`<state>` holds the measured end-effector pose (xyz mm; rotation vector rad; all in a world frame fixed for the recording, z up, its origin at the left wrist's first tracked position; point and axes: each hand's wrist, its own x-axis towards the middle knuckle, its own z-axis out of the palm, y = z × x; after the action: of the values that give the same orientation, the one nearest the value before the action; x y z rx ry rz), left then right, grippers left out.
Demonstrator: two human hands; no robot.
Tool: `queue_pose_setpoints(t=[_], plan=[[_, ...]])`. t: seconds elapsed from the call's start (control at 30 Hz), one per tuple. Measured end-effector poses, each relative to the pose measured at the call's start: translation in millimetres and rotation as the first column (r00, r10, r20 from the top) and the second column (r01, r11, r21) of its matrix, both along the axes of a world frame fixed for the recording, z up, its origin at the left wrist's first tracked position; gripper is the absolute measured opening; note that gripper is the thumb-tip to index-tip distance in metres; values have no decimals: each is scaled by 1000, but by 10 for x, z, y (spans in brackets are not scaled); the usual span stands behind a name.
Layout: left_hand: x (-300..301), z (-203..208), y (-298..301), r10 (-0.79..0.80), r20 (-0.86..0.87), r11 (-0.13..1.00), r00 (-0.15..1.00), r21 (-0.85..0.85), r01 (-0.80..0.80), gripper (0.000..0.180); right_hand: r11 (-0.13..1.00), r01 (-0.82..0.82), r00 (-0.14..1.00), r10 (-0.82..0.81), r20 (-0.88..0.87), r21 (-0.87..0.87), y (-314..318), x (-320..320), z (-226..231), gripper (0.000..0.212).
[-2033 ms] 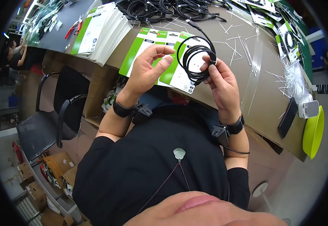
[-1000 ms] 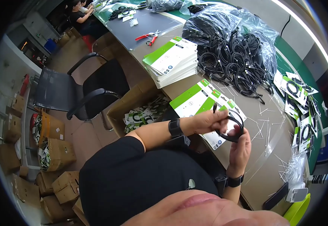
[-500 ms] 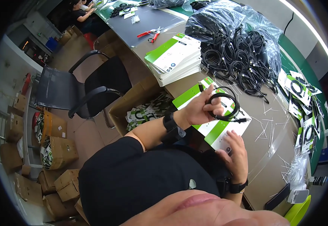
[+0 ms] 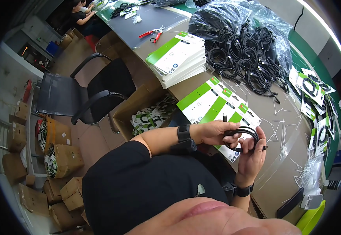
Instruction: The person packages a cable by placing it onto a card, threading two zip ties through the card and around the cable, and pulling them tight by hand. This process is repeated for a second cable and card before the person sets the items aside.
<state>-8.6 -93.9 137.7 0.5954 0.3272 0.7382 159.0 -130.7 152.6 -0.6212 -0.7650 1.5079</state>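
Observation:
A coiled black cable (image 4: 250,130) is held between both hands, over the table edge nearest me. My left hand (image 4: 214,133) grips the coil's left side with thumb and fingers, and one plug end sticks up beside the thumb. Around the coil's right side curl the fingers of my right hand (image 4: 250,161); the other plug end pokes out past them. Beneath and beyond the hands, several green-and-white cardboard cards (image 4: 216,102) lie fanned out, overlapping. Behind them stands a thick stack of similar cards (image 4: 177,58).
A large heap of black coiled cables (image 4: 248,58) spills from clear plastic. White ties (image 4: 282,137) lie scattered at right, near carded cables (image 4: 313,92). Red-handled cutters (image 4: 151,34) rest farther back. A phone (image 4: 290,203), an office chair (image 4: 104,86) and cardboard boxes (image 4: 63,160) surround the workplace.
My left hand has come down and nearer with the cable coil. My right hand has left the cards and taken hold of the coil's other side. The fanned cards are more exposed.

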Motion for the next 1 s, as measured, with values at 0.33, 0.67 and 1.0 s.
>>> queue_pose_setpoints(t=[0.33,0.67,1.0], plan=[[-93,62,79,-46,51,999,998,15,46,43,997,28,913,-57,404,78,13,-72,-67,42],[-352,115,-21,-153,-107,984,982,72,161,42,994,-113,984,113,134,-8,-93,-127,-12,43],[-243,-49,-100,60,-313,971,948,238,17,34,992,39,963,-5,270,-119,-91,-328,-75,29]])
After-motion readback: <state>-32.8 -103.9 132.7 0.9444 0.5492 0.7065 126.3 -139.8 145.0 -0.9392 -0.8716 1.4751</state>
